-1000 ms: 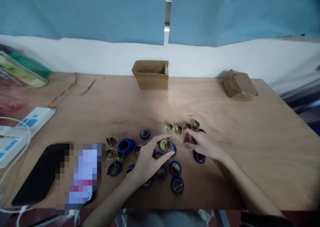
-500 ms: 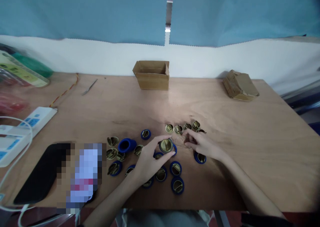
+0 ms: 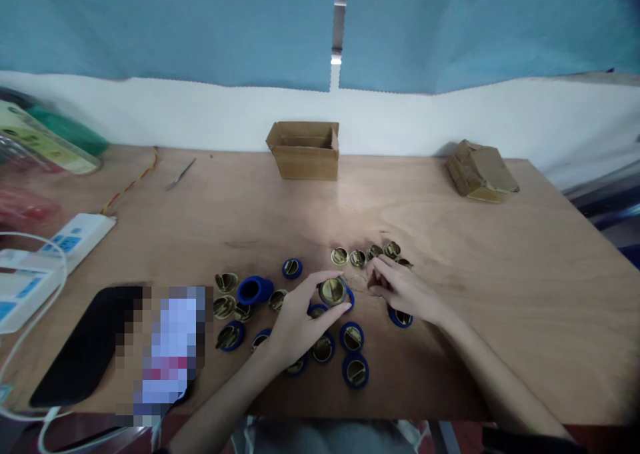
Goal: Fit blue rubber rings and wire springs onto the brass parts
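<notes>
My left hand [image 3: 296, 321] pinches a round brass piece with a blue ring [image 3: 333, 291], held a little above the wooden table [image 3: 475, 287]. My right hand [image 3: 403, 287] rests just to its right with fingers curled over a small thin clear ring [image 3: 358, 281] on the table; whether it grips the ring I cannot tell. Several brass discs [image 3: 365, 255] lie in a row just beyond my hands. Several blue-ringed brass pieces [image 3: 353, 354] lie below my left hand. A stack of blue rings [image 3: 254, 289] and bare brass pieces [image 3: 225, 294] sit to the left.
An open cardboard box [image 3: 304, 149] stands at the back middle, and a crumpled brown package [image 3: 480, 171] at the back right. A black phone [image 3: 100, 347] lies front left. A white power strip [image 3: 45, 257] with cables, tweezers [image 3: 179, 174] and coloured packets [image 3: 45, 147] are at the left.
Almost nothing: both hands stay in place. My right hand's fingers have shifted slightly left over the clear ring.
</notes>
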{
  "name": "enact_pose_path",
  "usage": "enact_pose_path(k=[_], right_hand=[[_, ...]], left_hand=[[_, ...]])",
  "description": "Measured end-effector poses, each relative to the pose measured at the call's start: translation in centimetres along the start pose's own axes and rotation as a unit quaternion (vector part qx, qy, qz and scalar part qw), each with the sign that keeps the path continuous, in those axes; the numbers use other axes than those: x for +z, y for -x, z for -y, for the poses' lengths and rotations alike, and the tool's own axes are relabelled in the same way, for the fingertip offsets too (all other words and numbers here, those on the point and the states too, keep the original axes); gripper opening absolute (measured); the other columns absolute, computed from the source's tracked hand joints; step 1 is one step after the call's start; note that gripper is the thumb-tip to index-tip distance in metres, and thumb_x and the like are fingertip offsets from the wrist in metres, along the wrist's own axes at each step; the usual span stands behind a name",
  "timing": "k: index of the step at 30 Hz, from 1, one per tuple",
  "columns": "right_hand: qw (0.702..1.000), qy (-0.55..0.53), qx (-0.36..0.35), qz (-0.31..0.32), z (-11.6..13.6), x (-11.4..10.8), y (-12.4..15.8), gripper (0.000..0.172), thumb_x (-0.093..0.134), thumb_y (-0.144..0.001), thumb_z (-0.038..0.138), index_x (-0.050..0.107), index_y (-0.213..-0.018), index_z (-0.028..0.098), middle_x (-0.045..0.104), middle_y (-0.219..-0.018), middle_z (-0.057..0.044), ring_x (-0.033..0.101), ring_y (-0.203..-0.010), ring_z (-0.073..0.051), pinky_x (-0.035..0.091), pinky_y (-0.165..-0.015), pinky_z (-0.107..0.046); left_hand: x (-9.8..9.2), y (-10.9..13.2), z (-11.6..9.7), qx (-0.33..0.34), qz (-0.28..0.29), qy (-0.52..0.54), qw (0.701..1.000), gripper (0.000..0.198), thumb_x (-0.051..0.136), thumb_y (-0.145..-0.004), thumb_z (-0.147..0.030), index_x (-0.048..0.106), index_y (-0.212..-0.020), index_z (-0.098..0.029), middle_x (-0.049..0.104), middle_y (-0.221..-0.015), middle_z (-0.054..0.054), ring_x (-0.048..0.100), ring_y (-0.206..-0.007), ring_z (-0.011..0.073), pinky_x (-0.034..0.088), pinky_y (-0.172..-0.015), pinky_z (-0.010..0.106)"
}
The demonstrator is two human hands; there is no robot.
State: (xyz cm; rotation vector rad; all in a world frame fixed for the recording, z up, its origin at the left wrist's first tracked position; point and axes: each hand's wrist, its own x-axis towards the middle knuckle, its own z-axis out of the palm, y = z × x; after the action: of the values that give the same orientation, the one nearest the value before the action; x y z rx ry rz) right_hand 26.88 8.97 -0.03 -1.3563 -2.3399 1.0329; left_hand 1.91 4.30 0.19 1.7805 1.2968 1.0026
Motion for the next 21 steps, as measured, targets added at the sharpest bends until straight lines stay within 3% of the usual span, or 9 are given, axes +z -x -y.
enact_pose_path(k=[5,12,21], right_hand=[[1.0,0.003,0.001,-0.006,-0.11,0.08,-0.03,0.024,0.06,-0.085,0.004,0.047,-0.091,0.023,0.058,-0.089,0.0,0.057,-0.079,-0.017,0.043,-0.07,-0.028],[1.0,0.012,-0.003,-0.02,-0.11,0.33,0.14,0.021,0.059,-0.087,0.005,0.051,-0.096,0.023,0.056,-0.105,-0.004,0.059,-0.082,-0.017,0.046,-0.073,-0.03],[0.998,-0.036,-0.057,-0.001,-0.63,0.46,-0.27,0.014,0.057,-0.092,0.01,0.063,-0.098,0.021,0.067,-0.09,-0.003,0.062,-0.08,-0.018,0.047,-0.07,-0.029]], left_hand=[[0.0,0.04,0.06,0.003,0.003,0.002,1.0,0.038,0.075,-0.086,-0.023,0.062,-0.122,-0.027,0.074,-0.12,0.002,0.071,-0.11,0.0207,0.056,-0.1,0.035],[0.03,0.1,0.05,0.006,0.002,0.003,1.0,0.037,0.075,-0.087,-0.024,0.062,-0.121,-0.026,0.074,-0.12,0.003,0.072,-0.11,0.0218,0.057,-0.1,0.037],[0.12,-0.02,-0.04,0.005,0.0,0.001,1.0,0.036,0.075,-0.086,-0.023,0.062,-0.119,-0.025,0.075,-0.117,0.004,0.073,-0.107,0.0228,0.058,-0.098,0.038]])
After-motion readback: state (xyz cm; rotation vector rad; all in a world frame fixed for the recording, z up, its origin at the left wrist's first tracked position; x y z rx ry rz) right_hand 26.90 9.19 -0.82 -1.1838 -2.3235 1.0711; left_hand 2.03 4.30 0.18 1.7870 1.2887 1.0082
